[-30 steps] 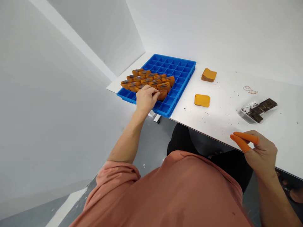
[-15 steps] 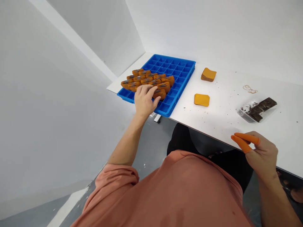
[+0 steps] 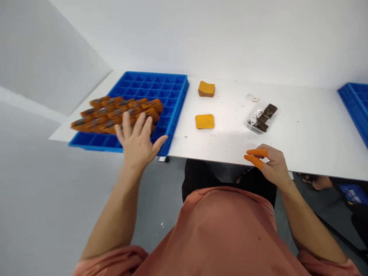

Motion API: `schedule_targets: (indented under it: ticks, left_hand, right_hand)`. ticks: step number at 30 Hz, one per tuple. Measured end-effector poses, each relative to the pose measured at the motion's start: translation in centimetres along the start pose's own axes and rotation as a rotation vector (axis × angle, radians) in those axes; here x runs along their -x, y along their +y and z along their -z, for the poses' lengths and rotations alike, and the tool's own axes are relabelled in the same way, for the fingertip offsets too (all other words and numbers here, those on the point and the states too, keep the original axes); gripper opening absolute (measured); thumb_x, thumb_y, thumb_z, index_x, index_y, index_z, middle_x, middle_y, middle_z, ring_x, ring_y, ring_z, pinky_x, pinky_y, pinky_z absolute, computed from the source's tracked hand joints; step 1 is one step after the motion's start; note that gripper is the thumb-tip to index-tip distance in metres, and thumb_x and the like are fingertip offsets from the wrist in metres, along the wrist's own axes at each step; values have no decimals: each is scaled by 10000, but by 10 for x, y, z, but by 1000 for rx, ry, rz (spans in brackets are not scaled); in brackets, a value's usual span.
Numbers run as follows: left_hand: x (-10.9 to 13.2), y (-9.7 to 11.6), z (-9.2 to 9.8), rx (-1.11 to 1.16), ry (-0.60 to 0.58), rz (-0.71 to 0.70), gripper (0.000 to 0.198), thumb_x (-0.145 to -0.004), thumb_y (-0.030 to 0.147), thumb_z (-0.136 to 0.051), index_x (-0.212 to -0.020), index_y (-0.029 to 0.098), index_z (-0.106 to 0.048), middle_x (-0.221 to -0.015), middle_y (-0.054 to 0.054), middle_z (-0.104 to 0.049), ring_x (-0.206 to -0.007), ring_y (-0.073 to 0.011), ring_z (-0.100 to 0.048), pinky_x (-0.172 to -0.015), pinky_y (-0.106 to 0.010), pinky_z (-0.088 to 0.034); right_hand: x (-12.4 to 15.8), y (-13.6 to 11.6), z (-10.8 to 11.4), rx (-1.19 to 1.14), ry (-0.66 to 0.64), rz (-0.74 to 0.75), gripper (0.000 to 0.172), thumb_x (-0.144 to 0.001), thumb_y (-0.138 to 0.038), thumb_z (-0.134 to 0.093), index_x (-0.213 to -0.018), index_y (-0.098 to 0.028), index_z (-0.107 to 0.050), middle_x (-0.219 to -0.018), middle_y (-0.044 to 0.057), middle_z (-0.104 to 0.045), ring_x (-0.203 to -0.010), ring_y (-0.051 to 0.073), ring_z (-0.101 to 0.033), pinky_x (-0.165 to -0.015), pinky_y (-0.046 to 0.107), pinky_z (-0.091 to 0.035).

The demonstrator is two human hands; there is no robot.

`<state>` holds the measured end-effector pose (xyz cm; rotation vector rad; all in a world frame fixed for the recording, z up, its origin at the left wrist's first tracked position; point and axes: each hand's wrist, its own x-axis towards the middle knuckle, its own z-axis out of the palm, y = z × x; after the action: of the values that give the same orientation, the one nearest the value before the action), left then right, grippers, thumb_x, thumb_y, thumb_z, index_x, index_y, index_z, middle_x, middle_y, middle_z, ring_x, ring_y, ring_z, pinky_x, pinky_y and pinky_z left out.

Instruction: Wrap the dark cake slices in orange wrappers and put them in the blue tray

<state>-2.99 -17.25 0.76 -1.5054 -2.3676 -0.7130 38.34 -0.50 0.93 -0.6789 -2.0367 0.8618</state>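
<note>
My left hand (image 3: 136, 138), fingers spread and holding nothing, is over the front part of a blue compartment tray (image 3: 177, 111). Just beyond and partly under the fingers, several folded orange-brown pouches (image 3: 103, 111) with dark marks along their tops stand in rows; motion blurs them. Orange finger cots cover the thumb and forefinger of my right hand (image 3: 273, 163). Those two tips are pinched together above the table's front edge, with nothing visible between them. Nearest to that hand is a clear plastic box (image 3: 250, 129) holding dark brown crumbly blocks (image 3: 269, 110).
On the white table (image 3: 230, 142) lie a stack of orange-brown rectangular sheets (image 3: 206, 89) and a flat orange-yellow sheet or thin pile (image 3: 205, 121). Thin rubber bands (image 3: 253, 98) and dark crumbs are scattered behind. Another blue tray (image 3: 355, 109) stands at the right edge.
My left hand has let go at the pouches, lifted off and spread its fingers. My view has swung to the right, bringing the second tray into sight. The right hand keeps its pinch.
</note>
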Motion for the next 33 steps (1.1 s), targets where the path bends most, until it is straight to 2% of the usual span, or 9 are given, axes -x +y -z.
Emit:
schedule_targets:
  ticks: [3, 5, 7, 11, 16, 21, 26, 29, 33]
  left_hand:
    - [10, 26, -8, 93, 103, -135, 606, -1002, 638, -661, -1536, 352, -645, -1654, -61, -610, -1653, -410, -402, -1365, -646, -305]
    - [16, 49, -26, 194, 124, -258, 444, -1000, 538, -699, -1393, 332, -725, -1450, -85, -738, -1389, -362, -664, -1203, -584, -516]
    - [20, 70, -51, 275, 87, -325, 310, -1015, 447, -697, -1264, 280, -778, -1249, -105, -802, -1143, -310, -761, -1031, -500, -610]
    - [19, 93, -92, 331, 34, -272, 238, -1039, 364, -674, -1171, 221, -811, -1113, -123, -817, -1024, -275, -783, -925, -427, -640]
    - [20, 87, -96, 370, 90, -276, 159, -1014, 256, -723, -1138, 210, -811, -1028, -89, -812, -860, -222, -768, -797, -354, -627]
    - [22, 85, -93, 355, 131, -330, 130, -970, 185, -779, -1097, 201, -802, -992, -87, -813, -877, -232, -775, -775, -344, -617]
    - [23, 85, -95, 347, 161, -350, 133, -948, 183, -808, -1077, 212, -800, -964, -83, -818, -855, -240, -779, -773, -356, -629]
    - [23, 85, -95, 337, 157, -345, 121, -954, 199, -808, -1072, 223, -797, -955, -78, -818, -838, -240, -780, -772, -366, -638]
    - [23, 86, -94, 333, 158, -350, 113, -955, 198, -811, -1064, 218, -791, -956, -84, -819, -832, -240, -781, -753, -366, -637]
  right_hand:
    - [-10, 16, 23, 28, 8, -56, 109, -975, -388, -833, -960, -286, -866, -766, 10, -719, -658, 164, -611, -609, 327, -479]
    - [-27, 30, 45, 110, 3, -118, 153, -964, -434, -832, -967, -287, -873, -810, 23, -744, -676, 173, -611, -631, 337, -478]
    - [-55, 45, 67, 268, -38, -190, 152, -957, -416, -812, -1002, -292, -887, -856, 30, -765, -702, 184, -616, -659, 348, -471]
    - [-134, 78, 85, 709, -335, -237, 227, -956, -268, -707, -1066, -314, -901, -969, 20, -810, -876, 223, -688, -753, 360, -454]
    - [-201, 108, 62, 944, -697, -206, 322, -856, -187, -764, -1133, -289, -893, -1114, 44, -843, -883, 236, -692, -703, 345, -433]
    - [-208, 117, 47, 1042, -808, -179, 425, -739, -102, -814, -1097, -315, -899, -1026, 53, -836, -789, 226, -655, -660, 345, -406]
    - [-203, 122, 50, 1070, -796, -129, 60, -758, -206, -863, -776, -249, -824, -772, 70, -743, -747, 246, -642, -683, 383, -404]
    - [-201, 119, 52, 1133, -839, -87, 122, -802, -259, -823, -704, -236, -754, -686, 73, -679, -719, 246, -631, -658, 385, -387]
    - [-201, 110, 53, 1193, -883, -139, 173, -795, -165, -794, -662, -223, -701, -682, 81, -663, -756, 267, -645, -674, 398, -390]
